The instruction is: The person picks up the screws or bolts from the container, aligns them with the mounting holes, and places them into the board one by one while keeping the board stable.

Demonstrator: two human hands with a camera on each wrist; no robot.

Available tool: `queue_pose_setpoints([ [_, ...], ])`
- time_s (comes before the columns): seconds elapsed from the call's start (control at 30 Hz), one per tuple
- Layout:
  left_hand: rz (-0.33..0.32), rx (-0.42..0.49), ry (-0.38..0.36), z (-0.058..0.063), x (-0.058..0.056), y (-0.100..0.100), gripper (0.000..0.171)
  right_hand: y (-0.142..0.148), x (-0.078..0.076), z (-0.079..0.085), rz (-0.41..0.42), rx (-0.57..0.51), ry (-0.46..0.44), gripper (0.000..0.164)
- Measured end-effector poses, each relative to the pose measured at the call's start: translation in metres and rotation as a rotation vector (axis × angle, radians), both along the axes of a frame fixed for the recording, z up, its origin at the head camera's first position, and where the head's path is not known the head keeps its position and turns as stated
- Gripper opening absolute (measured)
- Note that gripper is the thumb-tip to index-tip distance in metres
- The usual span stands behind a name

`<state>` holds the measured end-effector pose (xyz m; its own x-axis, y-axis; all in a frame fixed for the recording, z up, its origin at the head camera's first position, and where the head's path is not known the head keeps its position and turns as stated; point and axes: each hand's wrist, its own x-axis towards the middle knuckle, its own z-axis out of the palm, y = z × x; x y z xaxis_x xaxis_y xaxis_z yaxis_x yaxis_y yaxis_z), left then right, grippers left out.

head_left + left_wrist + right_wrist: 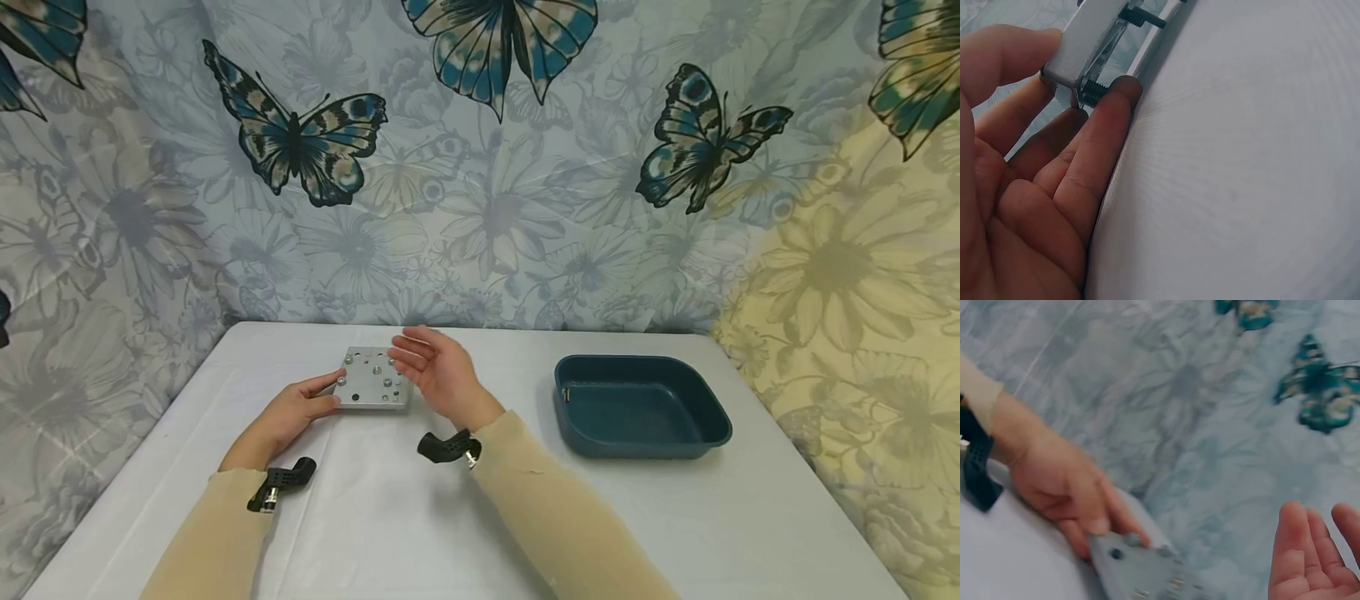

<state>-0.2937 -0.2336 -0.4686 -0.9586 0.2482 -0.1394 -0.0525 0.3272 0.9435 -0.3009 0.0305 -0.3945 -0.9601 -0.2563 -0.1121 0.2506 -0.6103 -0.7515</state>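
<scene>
A square silver metal plate (pixel 367 385) with several holes and screws is at the left of the table. Its left edge is pinched by my left hand (pixel 287 414), thumb at the near corner and fingers farther along. Seen from the left wrist, the thumb lies on the bent metal edge (pixel 1082 47), and threaded screw ends (pixel 1092 92) stick out below it beside a fingertip. My right hand (pixel 442 375) hovers at the plate's right side, fingers extended and palm turned to it, holding nothing. In the right wrist view its fingers (pixel 1291 550) show apart from the plate.
A dark teal plastic bin (pixel 637 450) stands at the right of the white table (pixel 375 517). One small brass-coloured piece (pixel 567 395) lies by its left inner wall. Behind the table hangs a butterfly-patterned cloth (pixel 502 217).
</scene>
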Motion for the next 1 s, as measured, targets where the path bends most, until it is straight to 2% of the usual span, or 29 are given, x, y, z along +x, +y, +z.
queue_pose_setpoints([
  [0.17,-0.008,0.005,-0.003,-0.001,0.000,-0.004,0.068,0.063,0.005,0.016,-0.034,-0.117,0.042,0.032],
  [0.3,-0.001,-0.002,0.007,0.001,-0.001,-0.007,0.068,0.117,0.013,0.023,-0.020,-0.170,0.097,0.036],
  [0.5,-0.001,0.001,-0.002,0.004,-0.004,-0.004,0.068,0.201,0.028,0.017,-0.008,-0.192,0.136,0.041],
  [0.63,-0.003,0.015,-0.004,0.003,-0.002,-0.002,0.067,0.245,0.032,0.009,-0.006,-0.120,0.128,0.041],
  [0.7,-0.005,0.022,-0.003,0.003,0.000,-0.002,0.067,0.261,0.032,0.005,-0.001,-0.036,0.115,0.038],
  [0.77,-0.008,0.027,-0.005,0.003,0.001,-0.001,0.066,0.272,0.030,0.000,-0.005,0.105,0.101,0.034],
  [0.87,-0.005,0.031,-0.010,0.002,0.002,-0.001,0.066,0.281,0.026,-0.009,0.008,0.452,0.083,0.040],
  [0.93,-0.002,0.023,-0.010,0.002,0.002,0.000,0.066,0.283,0.022,-0.016,0.044,0.706,0.079,0.051],
  [1.0,-0.001,0.023,-0.008,0.000,0.002,0.000,0.066,0.284,0.019,-0.022,0.101,0.928,0.096,0.054],
])
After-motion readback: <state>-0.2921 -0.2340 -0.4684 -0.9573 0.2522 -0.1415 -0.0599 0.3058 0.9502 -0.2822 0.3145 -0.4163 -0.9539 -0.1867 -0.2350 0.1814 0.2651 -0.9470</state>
